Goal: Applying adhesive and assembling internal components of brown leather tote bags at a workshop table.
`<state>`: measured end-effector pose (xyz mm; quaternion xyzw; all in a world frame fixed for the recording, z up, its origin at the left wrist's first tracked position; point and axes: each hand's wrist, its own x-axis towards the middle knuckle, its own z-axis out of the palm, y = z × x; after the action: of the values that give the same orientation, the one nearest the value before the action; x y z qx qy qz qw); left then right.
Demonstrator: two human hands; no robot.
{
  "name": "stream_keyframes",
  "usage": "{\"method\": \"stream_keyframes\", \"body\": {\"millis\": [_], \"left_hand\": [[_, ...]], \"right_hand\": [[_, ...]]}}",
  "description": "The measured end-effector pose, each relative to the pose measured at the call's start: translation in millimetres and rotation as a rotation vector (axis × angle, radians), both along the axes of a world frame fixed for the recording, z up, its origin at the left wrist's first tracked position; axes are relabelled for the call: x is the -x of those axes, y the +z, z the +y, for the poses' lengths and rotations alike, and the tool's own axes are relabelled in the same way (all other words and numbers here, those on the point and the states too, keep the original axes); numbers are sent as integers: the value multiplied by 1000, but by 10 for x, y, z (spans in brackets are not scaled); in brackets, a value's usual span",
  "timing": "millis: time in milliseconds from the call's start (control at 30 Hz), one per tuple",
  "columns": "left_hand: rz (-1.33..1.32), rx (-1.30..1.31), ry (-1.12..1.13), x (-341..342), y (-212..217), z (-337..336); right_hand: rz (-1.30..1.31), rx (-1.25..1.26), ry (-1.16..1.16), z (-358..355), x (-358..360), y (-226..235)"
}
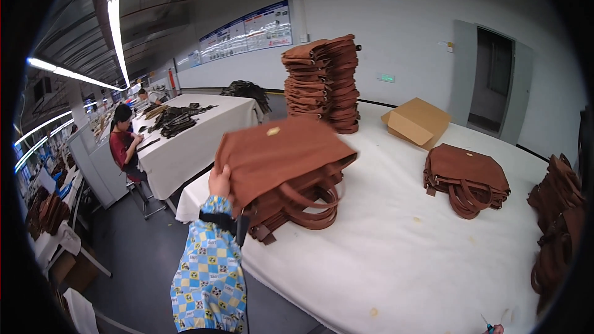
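Clearly the left hand [219, 180] has its fingers clenched on the near edge of a flat brown bag [279, 153], holding it tilted in the air above a low pile of like bags [301, 205] on the white table [402, 253]. The forearm wears a patterned blue and yellow sleeve [209, 272] with a black strap at the wrist. The lifted bag hangs over the pile's 10 o'clock side, its far edge drooping toward the looped handles beneath.

The right hand [495, 329] barely shows at the lower rim of the picture, at about 5 o'clock from the pile; I cannot tell whether its fingers are closed or released, though something small and blue-tipped shows just beside it.

At 12 o'clock from the pile rises a tall stack of folded bags [323, 80]; at 3 o'clock lies another small heap [467, 178], and beyond it an open cardboard box [416, 122]. More bags crowd the table's right edge.

To handle the lifted bag well, I would judge a single-edge hold leaves it sagging: supporting the opposite edge would keep it flat and stop its corner from catching the handles below. Keeping the edges square with the pile would save straightening afterwards.

A seated person [125, 142] works at another table, well apart.
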<state>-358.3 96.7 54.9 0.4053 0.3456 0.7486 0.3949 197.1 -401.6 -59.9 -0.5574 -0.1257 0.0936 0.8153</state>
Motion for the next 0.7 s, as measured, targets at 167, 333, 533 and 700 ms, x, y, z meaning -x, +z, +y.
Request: {"method": "stream_keyframes", "body": {"millis": [167,333,533,700], "left_hand": [[-63,260,-57,532,-1093,-52],[62,278,34,241,-971,-18],[727,342,765,484,-834,-75],[996,-261,757,-819,264,-273]], "right_hand": [[-83,96,-23,81,32,7],[-51,117,-103,90,151,153],[-281,414,-60,59,225,222],[-944,554,-49,-57,218,285]]}}
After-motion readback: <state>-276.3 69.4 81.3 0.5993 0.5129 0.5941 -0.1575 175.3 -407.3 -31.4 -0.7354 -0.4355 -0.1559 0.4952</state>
